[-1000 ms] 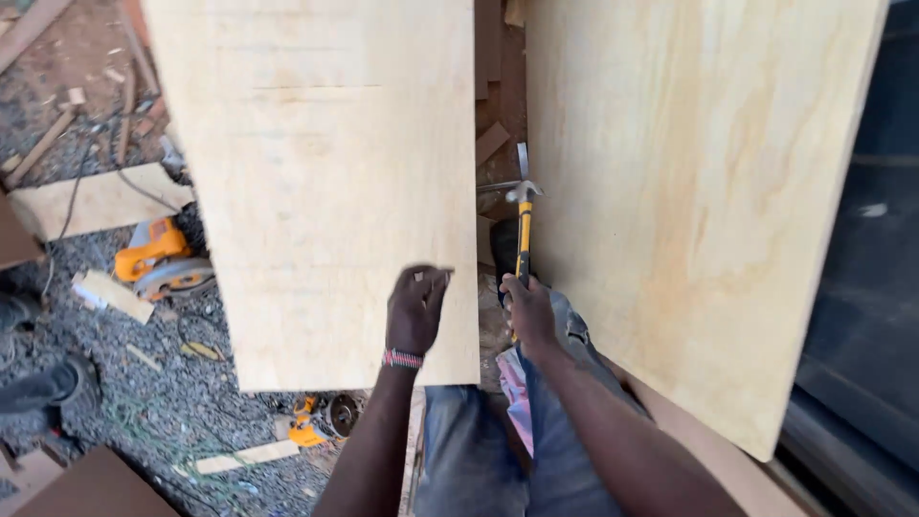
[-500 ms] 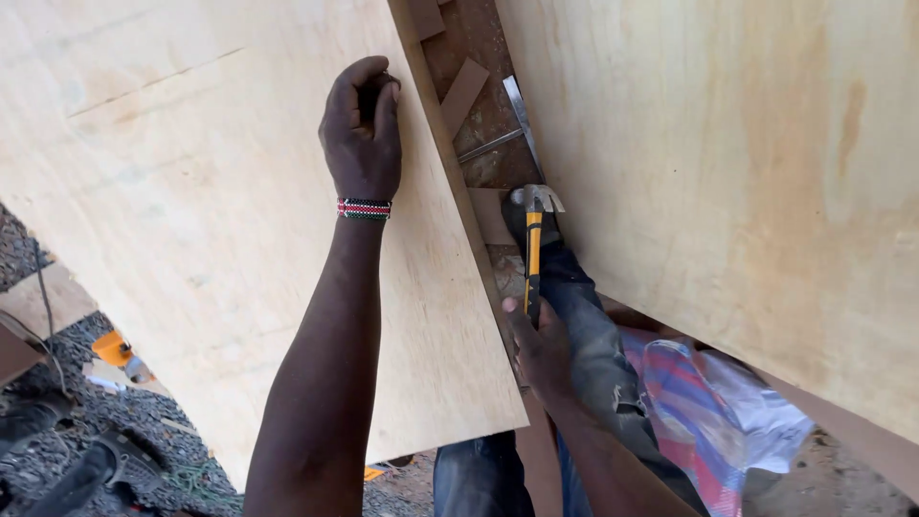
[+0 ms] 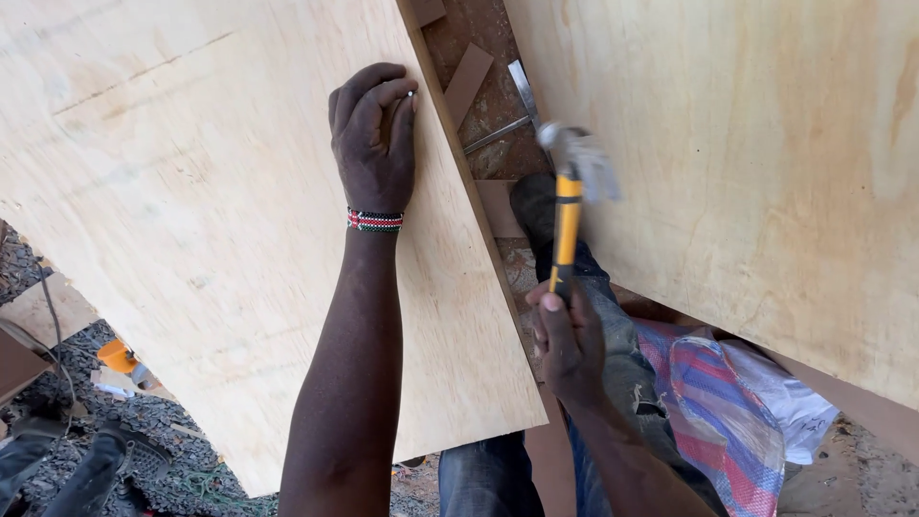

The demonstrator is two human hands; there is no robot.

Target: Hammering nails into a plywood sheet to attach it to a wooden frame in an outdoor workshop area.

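Observation:
My left hand (image 3: pixel 375 134) rests on a pale plywood sheet (image 3: pixel 211 220) near its right edge, fingers pinched around a small nail at the fingertips. My right hand (image 3: pixel 567 337) grips the yellow and black handle of a claw hammer (image 3: pixel 569 196); its metal head is raised and blurred, just right of the sheet's edge. A beaded band circles my left wrist. My jeans-clad legs sit between the two boards.
A second large plywood panel (image 3: pixel 766 163) fills the right side. Wood offcuts and a metal square (image 3: pixel 512 105) lie on the reddish ground between the boards. A striped woven bag (image 3: pixel 728 412) lies by my leg. An orange power tool (image 3: pixel 120 356) sits on gravel at lower left.
The hammer has risen and swung toward the sheet, its head now blurred. My left hand has stayed near the sheet's right edge. Earlier, the view moved closer and the sheet tilted.

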